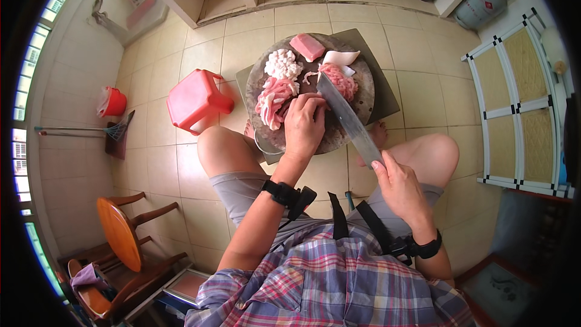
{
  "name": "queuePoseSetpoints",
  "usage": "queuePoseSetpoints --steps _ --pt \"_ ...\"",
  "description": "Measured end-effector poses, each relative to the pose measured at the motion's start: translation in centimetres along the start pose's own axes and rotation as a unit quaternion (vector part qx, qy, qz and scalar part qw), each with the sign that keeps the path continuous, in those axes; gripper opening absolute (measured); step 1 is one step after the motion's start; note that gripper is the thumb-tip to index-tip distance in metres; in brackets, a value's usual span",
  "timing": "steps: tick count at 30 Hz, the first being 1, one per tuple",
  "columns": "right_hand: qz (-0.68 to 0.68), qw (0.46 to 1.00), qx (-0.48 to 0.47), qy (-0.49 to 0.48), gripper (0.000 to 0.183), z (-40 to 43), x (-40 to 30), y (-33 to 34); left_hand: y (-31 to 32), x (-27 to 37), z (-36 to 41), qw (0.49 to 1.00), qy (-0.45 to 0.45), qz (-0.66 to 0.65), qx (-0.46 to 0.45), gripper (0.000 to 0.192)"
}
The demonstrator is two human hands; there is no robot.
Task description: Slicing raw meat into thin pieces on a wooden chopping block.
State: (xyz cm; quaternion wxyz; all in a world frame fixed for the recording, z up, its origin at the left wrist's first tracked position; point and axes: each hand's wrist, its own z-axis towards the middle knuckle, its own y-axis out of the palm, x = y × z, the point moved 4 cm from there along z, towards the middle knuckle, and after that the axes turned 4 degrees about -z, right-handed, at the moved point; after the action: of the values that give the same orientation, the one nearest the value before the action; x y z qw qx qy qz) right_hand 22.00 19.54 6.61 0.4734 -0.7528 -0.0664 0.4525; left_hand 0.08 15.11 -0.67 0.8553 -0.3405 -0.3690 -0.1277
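My right hand [399, 184] grips the near end of a long cleaver [352, 120], its blade lying slantwise over the right part of a round chopping block [313, 143]. With bent fingers, my left hand [305, 120] rests on the block left of the blade; whether it presses on meat is hidden. Strips of pink and white meat [274, 100] lie left of that hand. Behind them is a heap of diced white fat [283, 64]. At the block's far edge sits a pink meat slab [307, 47]. Cut meat strips [339, 81] and a white fat or skin piece [341, 57] lie at right.
A dark square board [386, 95] is under the block, between my knees. To the left stand a red plastic stool [193, 100] and a red bucket [114, 101]. A wooden chair [119, 234] is at lower left, a folding rack [515, 109] at right, a gas cylinder [481, 7] at far right.
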Motion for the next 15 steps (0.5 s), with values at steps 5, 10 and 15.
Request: queuePoseSetpoints --steps 5,10,15 --pt "-0.015 1.000 -0.023 0.014 0.021 0.1 -0.3 0.1 0.1 0.0 0.1 1.000 0.005 0.015 -0.001 0.013" --pt "-0.034 0.998 -0.056 0.021 0.022 0.5 -0.7 0.4 0.0 0.0 0.0 1.000 -0.001 0.023 -0.002 0.012" --pt "-0.051 0.998 -0.043 -0.010 0.024 2.4 -1.4 0.3 0.0 0.3 0.2 1.000 -0.008 0.017 -0.005 0.011"
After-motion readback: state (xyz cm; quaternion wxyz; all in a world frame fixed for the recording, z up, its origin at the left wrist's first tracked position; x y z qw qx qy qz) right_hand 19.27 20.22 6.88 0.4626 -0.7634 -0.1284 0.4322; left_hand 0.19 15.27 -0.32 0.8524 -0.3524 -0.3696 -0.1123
